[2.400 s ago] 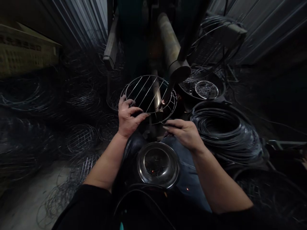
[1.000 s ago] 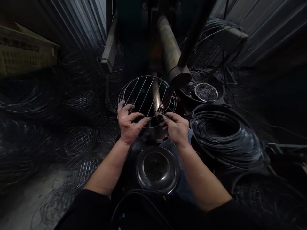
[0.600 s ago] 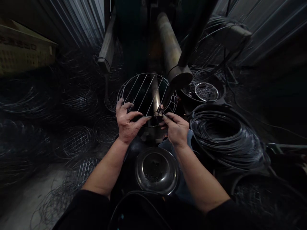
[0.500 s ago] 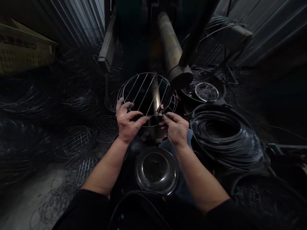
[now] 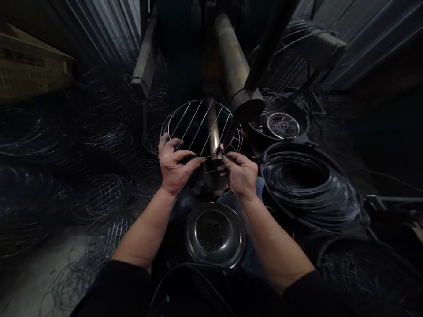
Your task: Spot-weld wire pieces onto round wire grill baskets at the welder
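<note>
A round wire rack (image 5: 197, 130) with slanting parallel bars is held in front of me, around the lower bar of a machine. Its near rim lies at the copper-coloured tip (image 5: 221, 146) of the machine's upper arm. My left hand (image 5: 174, 166) is closed on the rack's left near rim, thumb and index finger pinching the wire. My right hand (image 5: 242, 169) is closed in a pinch at the near rim, right beside the tip. Whether a small wire piece sits in those right fingertips is too dark to tell. The lower bar (image 5: 214, 125) passes behind the rack's bars.
A shiny metal bowl (image 5: 216, 235) with small dark pieces rests at my lap. To the right stand a tub with coiled wire (image 5: 310, 189) and a small dish of metal bits (image 5: 283, 125). Piled wire racks (image 5: 105, 196) fill the left. A thick metal cylinder (image 5: 234, 61) juts out ahead.
Both hands and the rack hold almost the same place at the machine tip. The whole view has shifted slightly; the grip looks unchanged.
</note>
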Demonstrator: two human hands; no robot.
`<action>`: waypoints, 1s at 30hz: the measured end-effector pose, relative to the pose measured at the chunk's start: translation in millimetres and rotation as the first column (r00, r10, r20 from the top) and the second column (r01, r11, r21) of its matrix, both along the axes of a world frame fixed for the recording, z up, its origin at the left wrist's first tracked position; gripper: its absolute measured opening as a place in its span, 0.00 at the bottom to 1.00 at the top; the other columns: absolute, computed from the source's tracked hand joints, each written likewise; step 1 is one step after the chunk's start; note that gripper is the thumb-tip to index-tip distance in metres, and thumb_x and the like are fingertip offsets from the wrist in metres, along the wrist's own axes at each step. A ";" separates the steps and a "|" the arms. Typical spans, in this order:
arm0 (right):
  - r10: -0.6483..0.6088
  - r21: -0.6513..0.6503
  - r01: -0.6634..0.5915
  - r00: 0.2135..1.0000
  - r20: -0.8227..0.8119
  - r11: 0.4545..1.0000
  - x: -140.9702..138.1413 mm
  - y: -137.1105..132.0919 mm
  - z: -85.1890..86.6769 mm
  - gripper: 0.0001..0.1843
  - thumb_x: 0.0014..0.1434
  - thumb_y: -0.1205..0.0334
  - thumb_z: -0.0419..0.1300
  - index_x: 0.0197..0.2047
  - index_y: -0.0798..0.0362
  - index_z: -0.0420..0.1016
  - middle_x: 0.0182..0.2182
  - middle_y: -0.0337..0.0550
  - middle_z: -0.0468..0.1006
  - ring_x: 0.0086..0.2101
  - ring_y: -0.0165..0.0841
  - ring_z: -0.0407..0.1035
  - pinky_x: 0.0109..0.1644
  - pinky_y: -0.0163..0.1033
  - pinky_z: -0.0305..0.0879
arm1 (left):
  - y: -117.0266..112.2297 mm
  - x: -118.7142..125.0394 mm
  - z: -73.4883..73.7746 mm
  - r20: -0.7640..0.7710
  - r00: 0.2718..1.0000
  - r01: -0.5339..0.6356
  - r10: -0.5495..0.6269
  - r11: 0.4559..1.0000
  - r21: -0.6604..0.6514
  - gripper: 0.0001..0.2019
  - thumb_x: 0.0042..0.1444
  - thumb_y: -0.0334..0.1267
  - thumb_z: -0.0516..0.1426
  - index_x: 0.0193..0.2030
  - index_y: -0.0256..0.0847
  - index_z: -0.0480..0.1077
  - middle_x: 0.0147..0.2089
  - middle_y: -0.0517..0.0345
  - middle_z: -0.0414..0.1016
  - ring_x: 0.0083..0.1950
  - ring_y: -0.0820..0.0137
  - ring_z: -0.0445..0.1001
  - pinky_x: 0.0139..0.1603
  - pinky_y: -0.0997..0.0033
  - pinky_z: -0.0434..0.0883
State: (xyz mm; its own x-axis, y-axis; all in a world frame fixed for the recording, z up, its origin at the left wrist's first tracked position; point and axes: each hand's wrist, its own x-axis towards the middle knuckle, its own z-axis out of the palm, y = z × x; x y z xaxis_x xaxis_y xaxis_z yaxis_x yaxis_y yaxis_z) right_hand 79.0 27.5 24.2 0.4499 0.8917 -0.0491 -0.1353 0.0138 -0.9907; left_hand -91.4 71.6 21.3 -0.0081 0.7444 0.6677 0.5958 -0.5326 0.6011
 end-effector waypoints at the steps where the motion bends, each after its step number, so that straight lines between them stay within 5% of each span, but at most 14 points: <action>1: 0.005 0.005 -0.005 1.000 -0.001 1.000 0.1 0.0 -0.2 0.11 0.47 0.57 0.66 0.33 0.55 0.78 0.20 0.35 0.75 0.21 0.29 0.73 0.20 0.30 0.66 | 0.2 0.1 0.3 -0.004 1.000 0.001 -0.001 1.000 -0.007 0.11 0.41 0.46 0.70 0.26 0.45 0.77 0.44 0.54 0.71 0.66 0.57 0.60 0.65 0.51 0.61; 15: 0.020 -0.005 -0.020 1.000 -0.004 1.000 2.7 5.0 5.8 0.13 0.47 0.55 0.65 0.33 0.56 0.77 0.22 0.37 0.76 0.21 0.28 0.71 0.20 0.30 0.63 | 4.3 4.9 2.6 0.024 1.000 0.006 -0.006 1.000 0.002 0.10 0.41 0.45 0.71 0.26 0.44 0.77 0.43 0.54 0.71 0.64 0.55 0.61 0.66 0.49 0.61; 22: 0.172 -0.027 -0.171 0.945 0.277 0.985 26.3 -2.1 8.7 0.11 0.48 0.56 0.66 0.33 0.53 0.82 0.19 0.33 0.74 0.16 0.25 0.62 0.20 0.32 0.57 | 6.7 5.5 0.9 0.024 0.999 -0.022 0.022 0.999 -0.040 0.11 0.39 0.42 0.72 0.24 0.44 0.76 0.41 0.56 0.71 0.62 0.58 0.65 0.64 0.51 0.64; 30: 0.220 -0.036 -0.228 0.871 0.440 0.973 33.4 -0.6 11.2 0.10 0.48 0.58 0.65 0.34 0.51 0.83 0.24 0.36 0.79 0.24 0.30 0.69 0.27 0.33 0.61 | 9.4 3.4 -1.6 0.050 0.999 0.007 -0.007 1.000 0.005 0.11 0.39 0.43 0.71 0.27 0.45 0.77 0.40 0.55 0.72 0.60 0.56 0.66 0.63 0.48 0.65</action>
